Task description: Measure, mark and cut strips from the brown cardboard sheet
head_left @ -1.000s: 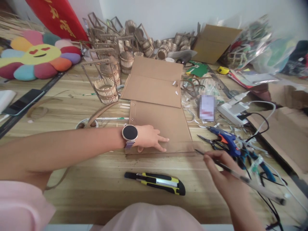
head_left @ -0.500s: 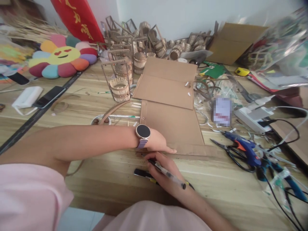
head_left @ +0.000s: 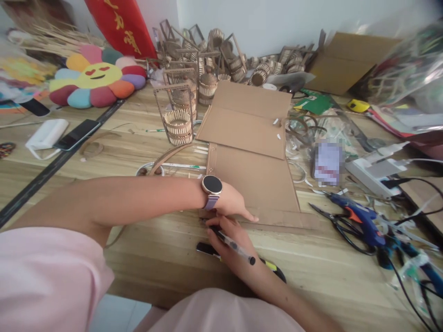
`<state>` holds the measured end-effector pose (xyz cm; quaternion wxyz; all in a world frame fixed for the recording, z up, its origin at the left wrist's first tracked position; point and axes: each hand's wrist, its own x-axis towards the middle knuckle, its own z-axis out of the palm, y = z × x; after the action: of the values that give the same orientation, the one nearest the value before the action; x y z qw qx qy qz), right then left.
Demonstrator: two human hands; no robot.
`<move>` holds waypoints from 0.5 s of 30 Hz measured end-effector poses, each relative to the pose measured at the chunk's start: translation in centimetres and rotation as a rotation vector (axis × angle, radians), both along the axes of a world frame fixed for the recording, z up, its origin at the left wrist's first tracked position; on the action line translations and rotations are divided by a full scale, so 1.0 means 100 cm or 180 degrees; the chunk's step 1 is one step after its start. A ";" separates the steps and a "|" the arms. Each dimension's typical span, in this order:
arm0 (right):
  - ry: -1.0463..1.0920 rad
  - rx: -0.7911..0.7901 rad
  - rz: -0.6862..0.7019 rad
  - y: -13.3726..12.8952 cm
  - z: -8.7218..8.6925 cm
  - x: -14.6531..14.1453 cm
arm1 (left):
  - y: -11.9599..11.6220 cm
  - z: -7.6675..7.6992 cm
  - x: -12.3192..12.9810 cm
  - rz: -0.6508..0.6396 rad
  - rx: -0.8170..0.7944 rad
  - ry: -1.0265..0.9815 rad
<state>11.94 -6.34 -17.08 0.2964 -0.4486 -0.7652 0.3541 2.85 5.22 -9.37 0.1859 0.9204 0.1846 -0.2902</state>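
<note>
My left hand [head_left: 230, 200], with a watch [head_left: 212, 185] on its wrist, lies flat across a narrow cardboard strip [head_left: 289, 218] at the near edge of a cardboard sheet [head_left: 256, 177]. One finger stretches out along the strip; the others are partly hidden. Just below it, my right hand [head_left: 230, 237] grips a pen [head_left: 237, 249] with a clear barrel, its tip pointing left by the strip's left end. The tip itself is hard to make out. Partly under my right hand lies a black and yellow utility knife [head_left: 206, 249].
A folded cardboard piece [head_left: 245, 120] overlaps the sheet's far end. Several small wooden baskets [head_left: 178, 127] stand behind. At right are scissors [head_left: 341, 226], a blue glue gun [head_left: 362, 216], a phone [head_left: 328, 162] and a power strip [head_left: 375, 177] with cables. A flower cushion [head_left: 98, 76] sits far left.
My right hand with the pen has slid a little left along the strip, uncovering more of the utility knife. My left hand stays in place on the strip. The whole view has shifted slightly.
</note>
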 end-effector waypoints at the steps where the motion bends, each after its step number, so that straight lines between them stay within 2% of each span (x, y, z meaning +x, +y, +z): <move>1: -0.0021 0.0030 0.0003 0.000 0.001 -0.001 | 0.000 0.000 0.000 0.0011 -0.0007 0.0009; 6: -0.0030 0.0148 0.0033 0.002 0.002 -0.002 | -0.001 0.002 0.000 0.0114 -0.0055 0.0060; 12: -0.0140 -0.0111 -0.0228 0.001 0.004 0.005 | 0.001 -0.007 -0.001 0.0267 -0.0383 0.0086; 13: -0.0172 -0.0154 -0.0295 0.001 0.006 0.008 | 0.002 -0.010 -0.002 0.0396 -0.0415 -0.0078; 15: -0.0170 -0.0216 -0.0401 0.001 0.011 0.016 | 0.002 -0.015 -0.004 0.0911 -0.0213 -0.0709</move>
<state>13.51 -6.25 -15.97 0.2822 -0.5148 -0.7307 0.3484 2.47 5.41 -10.85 0.2751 0.9045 0.2821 -0.1630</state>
